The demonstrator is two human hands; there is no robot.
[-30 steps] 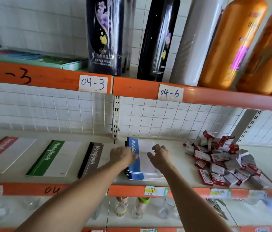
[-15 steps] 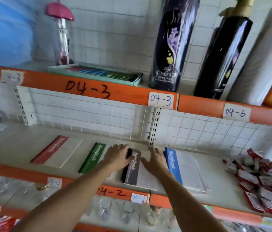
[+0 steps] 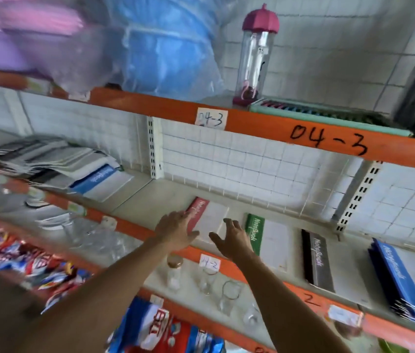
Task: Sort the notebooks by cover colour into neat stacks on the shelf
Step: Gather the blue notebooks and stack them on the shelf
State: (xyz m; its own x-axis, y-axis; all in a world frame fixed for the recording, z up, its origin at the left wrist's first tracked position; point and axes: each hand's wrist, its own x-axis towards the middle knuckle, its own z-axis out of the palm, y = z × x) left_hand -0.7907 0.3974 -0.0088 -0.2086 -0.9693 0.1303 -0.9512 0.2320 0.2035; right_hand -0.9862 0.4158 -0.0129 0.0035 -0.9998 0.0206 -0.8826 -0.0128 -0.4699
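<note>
Reaching over the shelf (image 3: 150,197), our left hand (image 3: 175,231) touches the red notebook (image 3: 207,220), fingers spread. Our right hand (image 3: 231,239) hovers beside it, fingers apart, empty.

White tiled wall (image 3: 328,47), orange-edged shelving (image 3: 265,123)

Two bare forearms in shot, no sleeves visible anywhere up to frame edge. No watch, no bracelet, no rings that I can make out, no gloves. Left hand (image 3: 175,231) and right hand (image 3: 231,239) both bare. Nails look short and plain, but frame is a bit soft so hard to say more. Left arm looks thicker since it's nearer the lens. Nothing else of the person shows.
</note>
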